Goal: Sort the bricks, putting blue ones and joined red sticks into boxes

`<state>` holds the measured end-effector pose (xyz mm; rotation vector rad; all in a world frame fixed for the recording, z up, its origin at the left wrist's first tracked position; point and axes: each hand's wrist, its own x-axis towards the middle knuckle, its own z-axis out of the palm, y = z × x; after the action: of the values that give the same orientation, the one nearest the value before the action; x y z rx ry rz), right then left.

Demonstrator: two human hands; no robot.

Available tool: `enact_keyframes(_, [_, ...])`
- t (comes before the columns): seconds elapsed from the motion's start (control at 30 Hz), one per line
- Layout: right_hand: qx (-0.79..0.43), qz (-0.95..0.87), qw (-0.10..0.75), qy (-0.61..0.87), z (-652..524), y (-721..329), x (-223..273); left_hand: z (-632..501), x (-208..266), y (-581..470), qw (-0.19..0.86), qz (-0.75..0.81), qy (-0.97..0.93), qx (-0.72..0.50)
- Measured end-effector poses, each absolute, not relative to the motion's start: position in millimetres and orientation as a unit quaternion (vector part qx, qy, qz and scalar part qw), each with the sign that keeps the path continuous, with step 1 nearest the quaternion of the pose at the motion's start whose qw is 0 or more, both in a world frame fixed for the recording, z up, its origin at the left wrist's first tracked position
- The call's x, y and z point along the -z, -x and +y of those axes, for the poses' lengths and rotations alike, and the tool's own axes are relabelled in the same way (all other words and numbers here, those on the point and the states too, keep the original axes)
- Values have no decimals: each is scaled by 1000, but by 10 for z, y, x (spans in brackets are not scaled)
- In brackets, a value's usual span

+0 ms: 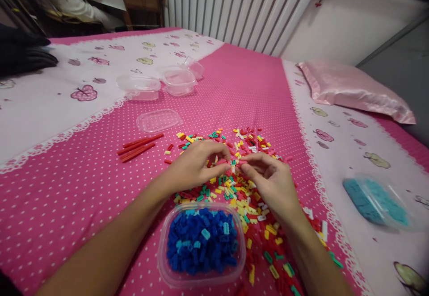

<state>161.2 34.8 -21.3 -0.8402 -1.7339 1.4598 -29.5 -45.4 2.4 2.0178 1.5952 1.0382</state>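
Both hands meet over a pile of small toy bricks in red, yellow, green and white. The fingers of my left hand are pinched together at the upper part of the pile, around a small pink brick, partly hidden. Opposite it, thumb and index finger of my right hand close on another small pink brick. Only a short gap separates the two sets of fingertips. Between my forearms stands an uncovered clear plastic box full of dark blue bricks, a few light blue ones on top.
Several red sticks lie left of the pile. Beyond them are a clear lid and clear containers. On the right sit a box of teal bricks and a pink pillow. A pink dotted bedspread lies beneath.
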Motion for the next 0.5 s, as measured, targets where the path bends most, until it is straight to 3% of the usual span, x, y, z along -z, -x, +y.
enact_keyframes(0.3, [-568,-678,342,319,233,-1559,192,-453,12,276,157,555,-721,-384])
enact_keyframes(0.5, [-554,-687,351,312,251,-1572,180,-432,26,292,203,549,-697,-414])
